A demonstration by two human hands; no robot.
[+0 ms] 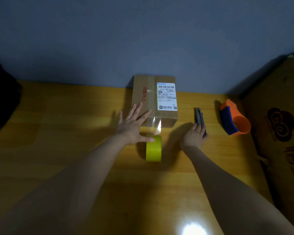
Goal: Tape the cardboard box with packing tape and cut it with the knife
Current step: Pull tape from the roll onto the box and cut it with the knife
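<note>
A small cardboard box (165, 78) with a white shipping label stands at the back of the wooden table, against the wall. Clear tape runs along its top and down its front face to a yellow tape roll (153, 148) standing on edge just in front of it. My left hand (133, 123) lies flat with fingers spread on the box's near left corner, its thumb touching the roll. My right hand (194, 135) is closing on the near end of the utility knife (200, 118), which lies on the table to the right of the box.
An orange and blue tape dispenser (234, 118) lies right of the knife. A large cardboard box (278, 124) fills the right edge. A dark object (2, 99) sits at the far left. The wooden table (66, 124) stretches left and toward me.
</note>
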